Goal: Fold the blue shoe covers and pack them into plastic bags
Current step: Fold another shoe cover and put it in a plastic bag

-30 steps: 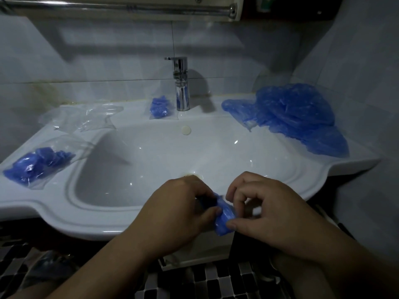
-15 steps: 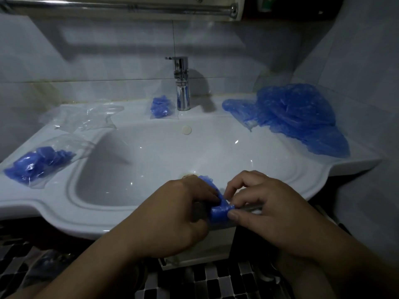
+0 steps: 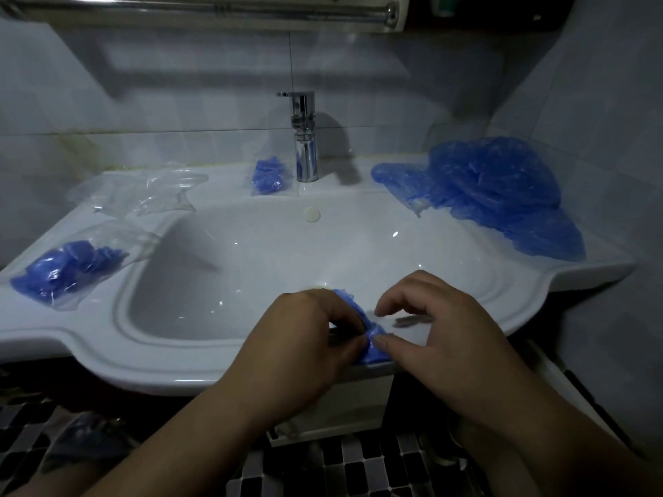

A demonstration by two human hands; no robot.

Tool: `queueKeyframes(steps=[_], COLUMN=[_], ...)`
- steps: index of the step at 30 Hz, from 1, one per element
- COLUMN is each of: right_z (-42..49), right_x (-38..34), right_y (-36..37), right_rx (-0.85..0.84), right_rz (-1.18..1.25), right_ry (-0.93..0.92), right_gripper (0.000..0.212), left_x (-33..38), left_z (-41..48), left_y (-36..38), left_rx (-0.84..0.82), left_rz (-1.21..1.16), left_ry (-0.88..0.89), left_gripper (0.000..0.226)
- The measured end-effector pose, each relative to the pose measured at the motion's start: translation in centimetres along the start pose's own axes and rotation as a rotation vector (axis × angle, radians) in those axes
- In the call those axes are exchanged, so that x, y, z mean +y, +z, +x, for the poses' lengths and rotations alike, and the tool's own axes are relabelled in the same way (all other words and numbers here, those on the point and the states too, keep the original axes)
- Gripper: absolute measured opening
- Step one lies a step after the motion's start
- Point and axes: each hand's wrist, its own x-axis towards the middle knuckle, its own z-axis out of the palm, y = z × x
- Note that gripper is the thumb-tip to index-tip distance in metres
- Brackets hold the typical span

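Note:
A small folded blue shoe cover [image 3: 373,347] sits at the front rim of the white sink [image 3: 107,353], mostly hidden between my hands. My left hand [image 3: 305,353] pinches its left side with curled fingers. My right hand [image 3: 441,338] pinches its right side with the thumb, the other fingers curled above it. A loose pile of blue shoe covers [image 3: 495,188] lies on the sink's right back corner. A packed plastic bag [image 3: 68,267] lies on the left ledge, and another packed bag [image 3: 269,177] lies beside the tap.
Several empty clear plastic bags [image 3: 143,191] lie at the back left. A chrome tap [image 3: 305,138] stands at the back middle. A towel rail [image 3: 215,9] runs overhead. Tiled walls close in at the back and right. Checkered floor tiles [image 3: 358,468] show below.
Both hands have turned the small blue shoe cover and pressed it tighter at the sink's front rim. A strip of it now shows above my left fingers.

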Motion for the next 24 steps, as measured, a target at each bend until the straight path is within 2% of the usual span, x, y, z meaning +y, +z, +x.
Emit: queueKeyframes(steps=[3, 5, 7, 9, 12, 15, 19, 22, 24], right_z=[-0.1, -0.1, 0.0, 0.1, 0.2, 0.3, 0.3, 0.3, 0.3], right_x=[-0.2, 0.1, 0.3, 0.2, -0.1, -0.4, -0.3, -0.4, -0.7], right_y=[-0.7, -0.9, -1.0, -1.0, -1.4, -1.4, -0.8, -0.4, 0.0], right_rx=[-0.156, -0.222, -0.221, -0.213, -0.229, -0.258, -0.177, -0.109, -0.086], right_rz=[0.002, -0.073, -0.102, -0.086, -0.05, -0.012, 0.049, 0.092, 0.084], right_ry=[-0.055, -0.069, -0.081, -0.101, -0.105, -0.108, -0.009, 0.059, 0.084], right_gripper=[0.019, 0.028, 0.027, 0.017, 0.004, 0.014, 0.012, 0.018, 0.018], left_x=[0.1, 0.2, 0.2, 0.2, 0.1, 0.1, 0.2, 0.3, 0.5], left_z=[0.0, 0.0, 0.0, -0.1, -0.5, -0.7, -0.5, -0.2, -0.1], left_y=[0.2, 0.2, -0.1, -0.6, -1.5, -1.7, -1.2, -0.7, -0.4], left_rx=[0.012, 0.032, 0.022, -0.04, -0.157, -0.167, -0.058, 0.016, 0.045], left_rz=[-0.01, -0.035, -0.047, -0.025, -0.049, -0.127, -0.169, -0.205, -0.177], left_ry=[-0.029, -0.025, 0.017, 0.095, 0.159, 0.127, 0.03, -0.063, -0.096], left_gripper=[0.007, 0.008, 0.009, 0.009, 0.023, 0.016, 0.016, 0.01, 0.015])
